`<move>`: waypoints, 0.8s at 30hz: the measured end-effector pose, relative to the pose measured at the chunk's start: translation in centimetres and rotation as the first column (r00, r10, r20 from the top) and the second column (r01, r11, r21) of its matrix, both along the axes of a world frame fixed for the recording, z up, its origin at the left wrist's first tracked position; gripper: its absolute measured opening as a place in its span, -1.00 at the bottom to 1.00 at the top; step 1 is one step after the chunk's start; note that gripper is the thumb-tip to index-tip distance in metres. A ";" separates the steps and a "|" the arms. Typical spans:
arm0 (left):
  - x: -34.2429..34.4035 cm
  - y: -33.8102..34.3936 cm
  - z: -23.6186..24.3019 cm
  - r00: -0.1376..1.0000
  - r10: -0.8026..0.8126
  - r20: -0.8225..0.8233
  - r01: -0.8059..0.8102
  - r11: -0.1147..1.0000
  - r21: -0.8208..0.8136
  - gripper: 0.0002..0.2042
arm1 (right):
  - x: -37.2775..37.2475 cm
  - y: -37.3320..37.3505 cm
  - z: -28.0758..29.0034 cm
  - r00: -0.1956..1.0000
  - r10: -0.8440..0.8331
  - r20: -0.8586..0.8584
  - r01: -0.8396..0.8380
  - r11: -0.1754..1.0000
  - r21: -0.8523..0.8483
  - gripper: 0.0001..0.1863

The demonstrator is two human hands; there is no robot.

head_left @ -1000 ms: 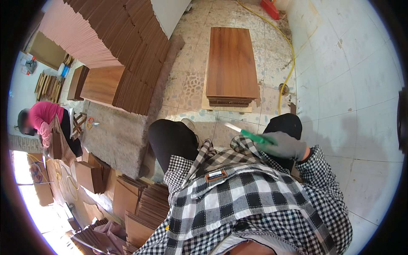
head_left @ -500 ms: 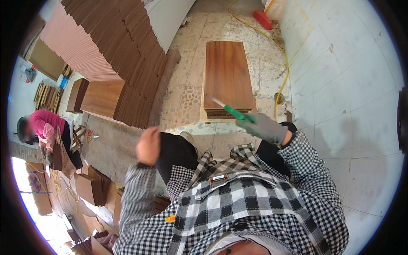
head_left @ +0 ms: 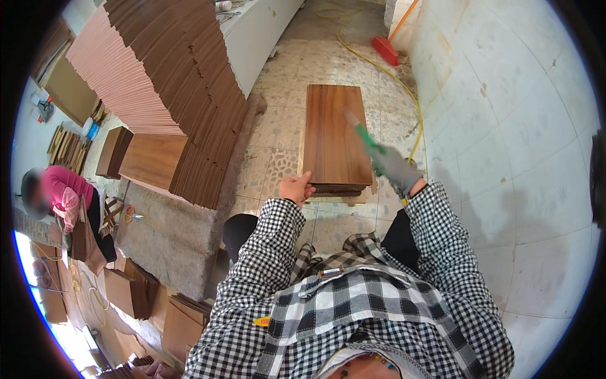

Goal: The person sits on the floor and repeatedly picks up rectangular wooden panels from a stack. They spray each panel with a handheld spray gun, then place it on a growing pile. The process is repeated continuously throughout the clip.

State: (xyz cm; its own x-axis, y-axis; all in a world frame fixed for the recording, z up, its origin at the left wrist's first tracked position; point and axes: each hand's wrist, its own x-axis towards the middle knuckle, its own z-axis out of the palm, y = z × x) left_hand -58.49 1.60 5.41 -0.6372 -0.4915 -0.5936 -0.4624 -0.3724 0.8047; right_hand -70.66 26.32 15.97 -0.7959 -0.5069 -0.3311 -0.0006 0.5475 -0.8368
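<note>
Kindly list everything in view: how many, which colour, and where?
Floor: 1, pale, centre
Low pile: 1, brown, centre
Tool: 1, green, low pile's right
Tall stack: 1, brown, upper left
Smaller piles: several, brown, left
Slab: 1, grey, left
Counter: 1, white, top
Wall: 1, pale, right
Hose: 1, yellow, floor near wall
Dustpan: 1, red, upper right
Co-worker: 1, pink top, far left
Small items: several, mixed, far left
Legs: 2, black, lower centre
Sleeves: 2, black-white, lower centre
Left hand: 1, bare, low pile's near-left corner
Right hand: 1, grey-gloved, gripping tool
</note>
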 end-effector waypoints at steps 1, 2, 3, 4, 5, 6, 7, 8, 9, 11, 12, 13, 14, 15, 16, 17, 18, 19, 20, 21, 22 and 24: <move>0.8 -0.8 0.0 1.000 0.008 0.012 -0.008 1.000 0.001 -0.68 | 2.0 -1.7 1.1 0.987 0.158 0.026 -0.159 0.987 0.022 -0.32; 1.0 -0.7 0.1 1.000 -0.005 0.013 0.005 1.000 0.012 -0.69 | 3.2 -2.4 2.0 0.956 0.291 0.045 -0.293 0.955 0.052 -0.31; 1.3 -0.7 0.3 1.000 -0.019 0.013 0.019 1.000 0.023 -0.71 | 2.7 -3.2 1.1 0.926 0.363 0.100 -0.371 0.925 0.077 -0.27; 1.5 -0.4 0.4 0.999 -0.040 0.013 0.039 0.998 0.040 -0.73 | 1.0 -3.4 0.0 0.964 0.252 0.084 -0.258 0.963 0.073 -0.26; 2.1 -0.9 -0.2 0.989 -0.150 0.020 0.149 0.989 0.015 -0.76 | -1.5 -3.9 -0.8 0.987 0.147 0.072 -0.151 0.987 0.062 -0.24; 3.9 -0.7 -0.5 0.991 -0.134 -0.025 0.136 0.988 0.079 -0.75 | -3.1 -4.2 -1.2 0.997 0.045 0.061 -0.048 0.998 0.046 -0.22; 5.8 -0.2 -0.9 0.991 -0.115 -0.073 0.125 0.981 0.147 -0.73 | -3.6 -4.2 -0.4 0.998 0.002 0.066 -0.009 0.994 0.107 -0.21; 7.5 -0.6 -1.0 0.971 -0.237 -0.014 0.236 0.957 0.167 -0.73 | -2.6 -3.9 1.0 0.992 0.112 0.053 -0.118 0.987 0.114 -0.21; 9.2 -0.7 0.3 0.949 -0.313 0.027 0.304 0.937 0.171 -0.67 | -0.7 -3.5 2.3 0.974 0.222 0.046 -0.226 0.967 0.118 -0.22; 10.9 -1.5 2.6 0.879 -0.465 0.106 0.444 0.879 0.172 -0.56 | 1.6 -2.7 2.3 0.935 0.344 0.086 -0.351 0.932 0.090 -0.21; 10.7 -2.2 3.3 0.828 -0.542 0.141 0.519 0.838 0.171 -0.51 | 0.5 -1.7 1.2 0.972 0.231 0.040 -0.234 0.969 0.074 -0.22; 10.5 -2.3 3.5 0.769 -0.616 0.172 0.589 0.787 0.183 -0.46 | -1.3 0.0 -0.6 0.994 0.113 0.001 -0.113 0.992 0.061 -0.22; 9.3 -2.4 3.6 0.772 -0.601 0.207 0.593 0.798 0.108 -0.37 | -1.8 0.6 -0.5 0.999 -0.004 -0.046 0.006 0.999 0.042 -0.23; 8.2 -1.9 3.8 0.846 -0.500 0.184 0.497 0.865 0.066 -0.38 | -1.6 1.8 -0.5 0.994 -0.103 0.026 0.100 0.991 0.085 -0.31; 6.9 -0.9 5.1 0.908 -0.389 0.155 0.390 0.920 0.023 -0.38 | 0.0 2.6 0.0 0.996 -0.007 0.086 0.001 0.998 0.069 -0.31; 5.8 -1.2 4.2 0.942 -0.311 0.131 0.319 0.946 -0.052 -0.42 | 2.5 3.1 0.3 0.985 0.104 0.138 -0.110 0.993 0.033 -0.30; 4.5 -1.7 1.9 0.966 -0.239 0.097 0.250 0.961 -0.118 -0.45 | 4.6 3.6 0.7 0.960 0.208 0.185 -0.211 0.977 0.000 -0.30; 3.7 -2.1 0.6 0.984 -0.163 0.068 0.173 0.968 -0.183 -0.48 | 5.7 4.0 0.8 0.973 0.152 0.171 -0.156 0.988 0.009 -0.30; 2.8 -1.4 0.9 0.986 -0.144 0.087 0.158 0.968 -0.195 -0.49 | 6.8 5.1 1.0 0.985 0.078 0.155 -0.085 0.996 0.036 -0.31; 2.2 -0.9 1.2 0.987 -0.123 0.106 0.142 0.968 -0.208 -0.51 | 7.4 6.1 1.4 0.991 0.006 0.137 -0.014 0.998 0.061 -0.31; 1.8 0.1 2.2 0.988 -0.098 0.122 0.123 0.967 -0.222 -0.52 | 7.6 7.2 1.9 0.990 -0.086 0.111 0.072 0.989 0.127 -0.32; 1.1 1.8 4.6 0.999 -0.013 0.037 0.020 0.980 -0.199 -0.54 | 10.8 8.3 4.1 0.974 0.053 0.221 -0.100 0.973 0.207 -0.34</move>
